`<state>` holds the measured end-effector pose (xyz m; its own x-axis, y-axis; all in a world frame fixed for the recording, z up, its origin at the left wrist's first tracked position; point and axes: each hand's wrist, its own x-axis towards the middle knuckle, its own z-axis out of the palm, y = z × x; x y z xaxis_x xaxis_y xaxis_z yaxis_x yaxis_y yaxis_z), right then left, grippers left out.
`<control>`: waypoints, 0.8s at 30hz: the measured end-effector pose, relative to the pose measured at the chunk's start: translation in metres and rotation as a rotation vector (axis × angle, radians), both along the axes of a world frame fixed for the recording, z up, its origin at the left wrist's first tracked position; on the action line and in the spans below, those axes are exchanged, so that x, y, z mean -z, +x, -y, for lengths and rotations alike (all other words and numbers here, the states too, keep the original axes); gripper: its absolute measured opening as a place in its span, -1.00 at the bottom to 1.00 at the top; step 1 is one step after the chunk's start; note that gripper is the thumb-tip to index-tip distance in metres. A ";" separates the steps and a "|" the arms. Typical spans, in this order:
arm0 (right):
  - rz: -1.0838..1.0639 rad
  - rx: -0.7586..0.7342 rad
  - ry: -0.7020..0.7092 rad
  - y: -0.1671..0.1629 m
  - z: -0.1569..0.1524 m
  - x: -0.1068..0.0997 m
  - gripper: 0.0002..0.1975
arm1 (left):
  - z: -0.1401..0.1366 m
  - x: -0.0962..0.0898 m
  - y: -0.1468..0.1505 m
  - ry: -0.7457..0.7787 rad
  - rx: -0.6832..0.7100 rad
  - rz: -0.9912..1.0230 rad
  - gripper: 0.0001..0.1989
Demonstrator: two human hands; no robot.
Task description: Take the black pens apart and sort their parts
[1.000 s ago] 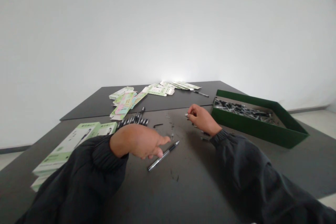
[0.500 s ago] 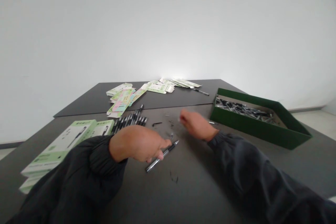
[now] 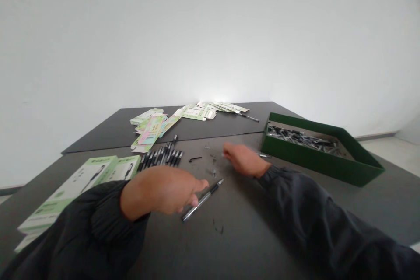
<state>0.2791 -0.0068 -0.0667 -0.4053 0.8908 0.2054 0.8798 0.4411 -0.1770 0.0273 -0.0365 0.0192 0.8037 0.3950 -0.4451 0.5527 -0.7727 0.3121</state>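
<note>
Right hand shifted leftward; left hand beside the loose pen

Compared with a second earlier, the right hand lies farther from the green box at frame right, its blurred grip impossible to tell; the left hand, fingers parted, remains by the loose pen below centre, contact unclear; grouped pens lie left of centre; the left sleeve hides part of the cartons at lower left.
</note>
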 end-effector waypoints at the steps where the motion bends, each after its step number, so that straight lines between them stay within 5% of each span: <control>1: -0.003 0.000 0.004 0.000 0.000 0.001 -0.88 | 0.002 -0.002 0.001 -0.002 -0.007 -0.037 -0.55; 10: 0.056 -0.033 0.047 -0.001 0.004 -0.001 -0.86 | 0.006 -0.002 0.002 -0.044 0.009 0.043 -0.62; 14: 0.049 0.015 0.101 -0.003 0.005 -0.007 -0.83 | 0.012 -0.008 0.006 0.057 -0.002 0.003 -0.67; 24: 0.109 0.044 0.062 -0.001 0.005 -0.005 -0.82 | 0.004 0.010 -0.029 0.066 -0.096 -0.054 -0.43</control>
